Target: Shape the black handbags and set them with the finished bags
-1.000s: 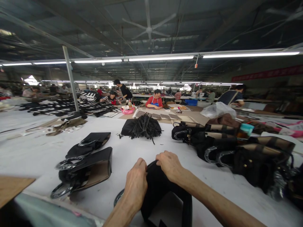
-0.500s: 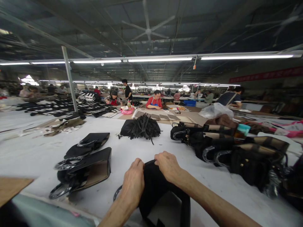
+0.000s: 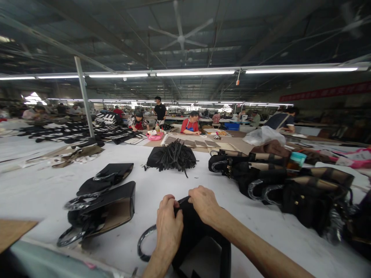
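Two hands on one bag here. The left hand and the right hand sit side by side on the far top edge of a black bag. The bag lies on the white table right in front of the person, with its body running back toward the camera under both wrists.

Both hands are curled shut over that edge, knuckles up. The fingertips are tucked out of sight behind the black material, so I can't tell exactly how they pinch it. The hands are nearly touching, with just a sliver of the bag's edge showing between them. The right one sits a touch farther out than the left.

The bag's ring handle lies flat on the table, sticking out just to the left of the left wrist.

Around it:
- A couple of other dark bags lie off to the left.
- A big heap of bags takes up the right side.
- A bundle of black strips sits farther out in the middle, well apart from the hands.
- A person in a red top sits at the far end of the table.
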`<state>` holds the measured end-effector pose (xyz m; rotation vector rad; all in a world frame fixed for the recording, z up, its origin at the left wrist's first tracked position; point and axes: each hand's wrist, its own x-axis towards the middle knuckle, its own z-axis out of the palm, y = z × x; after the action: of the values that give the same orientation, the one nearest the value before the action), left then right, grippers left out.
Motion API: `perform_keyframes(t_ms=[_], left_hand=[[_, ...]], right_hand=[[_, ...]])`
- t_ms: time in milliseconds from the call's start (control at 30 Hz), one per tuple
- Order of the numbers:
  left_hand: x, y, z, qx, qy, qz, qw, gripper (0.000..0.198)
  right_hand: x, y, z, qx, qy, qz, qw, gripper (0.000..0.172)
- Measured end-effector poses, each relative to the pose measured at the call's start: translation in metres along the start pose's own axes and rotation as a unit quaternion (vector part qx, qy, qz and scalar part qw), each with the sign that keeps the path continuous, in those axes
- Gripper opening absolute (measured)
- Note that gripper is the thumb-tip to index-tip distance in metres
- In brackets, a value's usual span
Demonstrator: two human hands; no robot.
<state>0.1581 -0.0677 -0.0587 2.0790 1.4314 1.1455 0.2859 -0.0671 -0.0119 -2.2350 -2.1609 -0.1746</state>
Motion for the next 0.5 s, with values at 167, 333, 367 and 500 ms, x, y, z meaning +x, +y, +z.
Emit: perform_keyframes(t_ms=[167,333,367,500], left_hand=[[-0.005,-0.008,0.007,-0.040,0.015,0.048,0.998,0.018],[-0.001,-0.010,0.002,-0.053,0.003,0.061,0.997,0.019],[-0.001,-0.010,0.001,-0.055,-0.002,0.062,0.997,0.019],[-0.001,-0.013,0.001,-0.054,-0.017,0.060,0.997,0.017]], right_hand=[[-0.001,0.002,0.001,0.005,0.000,-0.004,1.000,0.021],[-0.004,0.002,0.002,0.004,0.005,-0.017,1.000,0.022],[-0.004,0.002,0.002,0.004,0.007,-0.018,1.000,0.022],[-0.006,0.002,0.002,0.002,0.011,-0.021,1.000,0.024]])
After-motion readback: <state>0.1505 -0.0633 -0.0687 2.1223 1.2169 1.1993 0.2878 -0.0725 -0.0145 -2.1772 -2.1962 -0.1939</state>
